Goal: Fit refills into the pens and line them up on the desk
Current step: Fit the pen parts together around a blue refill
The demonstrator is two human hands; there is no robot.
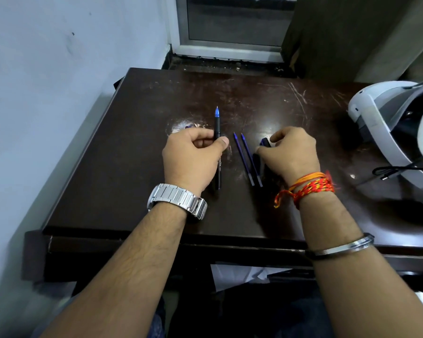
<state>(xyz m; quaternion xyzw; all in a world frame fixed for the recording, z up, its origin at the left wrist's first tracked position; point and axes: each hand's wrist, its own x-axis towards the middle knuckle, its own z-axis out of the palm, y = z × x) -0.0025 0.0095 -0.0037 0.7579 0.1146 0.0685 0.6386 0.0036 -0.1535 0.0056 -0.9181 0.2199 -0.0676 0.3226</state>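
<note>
Dark brown desk (132,167), glossy top, scratched and scuffed toward the far right; a bright glare patch just left of centre.

Left hand (193,157): fingers (203,135) and thumb closed around a black pen (217,128), slim and round, with a translucent blue tip section and a fine metal point aimed at the far side. Pen runs near-to-far, its near end showing beyond the palm. White print along the barrel (partly hidden by the hand; not legible).

Two refills (247,159), thin dark-blue tubes, lie side by side on the desk between the hands, parallel, pointed ends far and angled slightly left.

Right hand (291,152): fingers curled down over a dark blue piece (264,142) at the desk surface; whether it is actually gripped cannot be told, nor what the piece is.

Steel-link watch (178,198) on left wrist; orange-red threads (308,186) and a metal bangle (344,247) on the right arm.

White plastic headset (376,113) with black cable at far right.
</note>
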